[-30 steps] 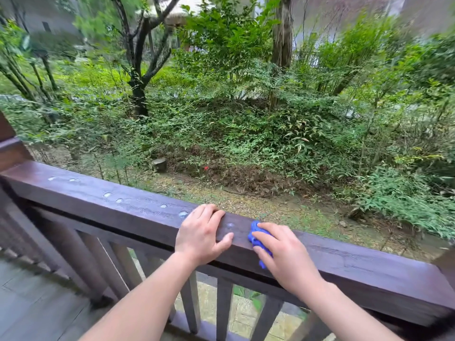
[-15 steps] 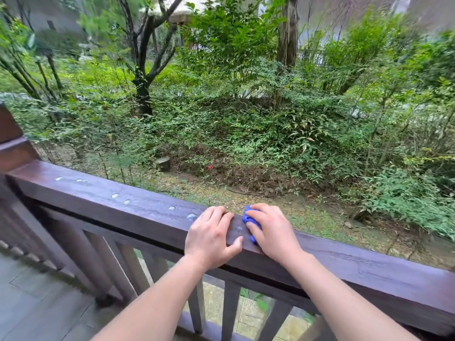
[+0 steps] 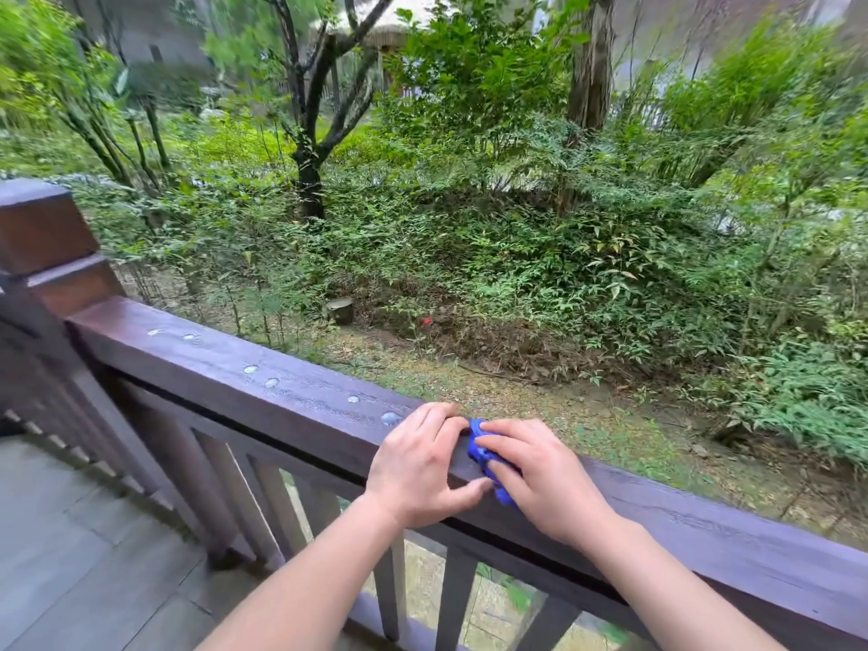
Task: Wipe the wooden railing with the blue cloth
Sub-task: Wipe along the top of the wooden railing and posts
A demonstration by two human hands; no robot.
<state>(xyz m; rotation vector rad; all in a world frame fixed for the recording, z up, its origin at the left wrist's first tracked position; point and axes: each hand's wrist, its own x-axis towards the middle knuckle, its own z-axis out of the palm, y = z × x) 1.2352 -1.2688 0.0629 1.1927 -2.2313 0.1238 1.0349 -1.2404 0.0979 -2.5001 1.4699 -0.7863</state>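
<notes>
The step in hand was judged to be a wiping pass along the top of the wooden railing (image 3: 291,392), with the blue cloth (image 3: 481,451) pressed flat against the wood. For the pass to be done well, even downward pressure would be needed, and the cloth would best be drawn leftward toward the corner post (image 3: 42,237), so that the water droplets (image 3: 390,418) dotted along the unwiped stretch could be taken up in one sweep rather than smeared. The droplet lying just beside the left hand (image 3: 418,462) was judged the first to be met. Because the cloth was bunched small, only a narrow band of the rail could be covered at a time, and both the near and far edges of the top face would have to be gone over separately. The right hand (image 3: 540,476) was seen curled over the cloth, the fingers bent and closed down upon it, so that only a little blue showed at the fingertips and beneath the palm. The left hand was laid open on the rail, fingers spread loosely and nothing gripped, its thumb touching or nearly touching the cloth; it was judged to be steadying the body.
</notes>
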